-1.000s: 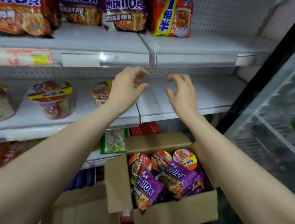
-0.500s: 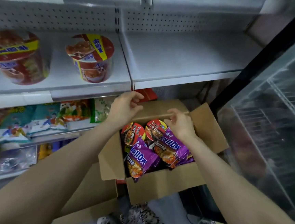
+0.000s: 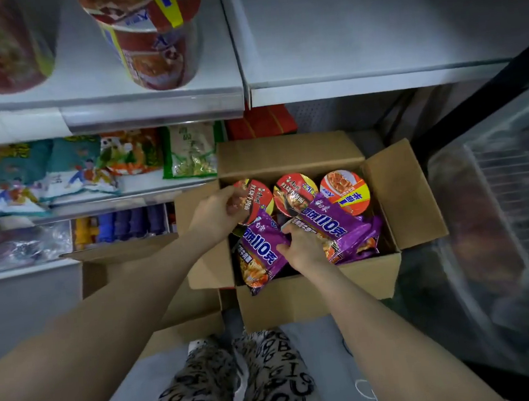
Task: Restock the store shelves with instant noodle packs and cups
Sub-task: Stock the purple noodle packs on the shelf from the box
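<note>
An open cardboard box (image 3: 406,188) on the floor holds three red noodle cups and several purple noodle packs. My left hand (image 3: 216,215) grips the rim of the leftmost cup (image 3: 256,196). My right hand (image 3: 304,245) lies between two purple packs, fingers curled on the edge of the left pack (image 3: 260,255); the other pack (image 3: 332,223) lies to its right. Two more cups (image 3: 294,191) (image 3: 347,190) stand at the back of the box. On the white shelf (image 3: 153,111) above stands a red noodle cup (image 3: 153,37), with another cup (image 3: 0,47) to its left.
The right half of that shelf (image 3: 369,25) is bare. Snack bags (image 3: 78,165) fill the lower shelf at left. A second cardboard box (image 3: 128,266) sits left of the open one. A glass-fronted freezer (image 3: 497,212) stands at right. My patterned trousers (image 3: 241,384) show below.
My hands came down from the middle shelf into the box. The left hand now grips a cup and the right hand has moved onto a purple pack. The view tilted down.
</note>
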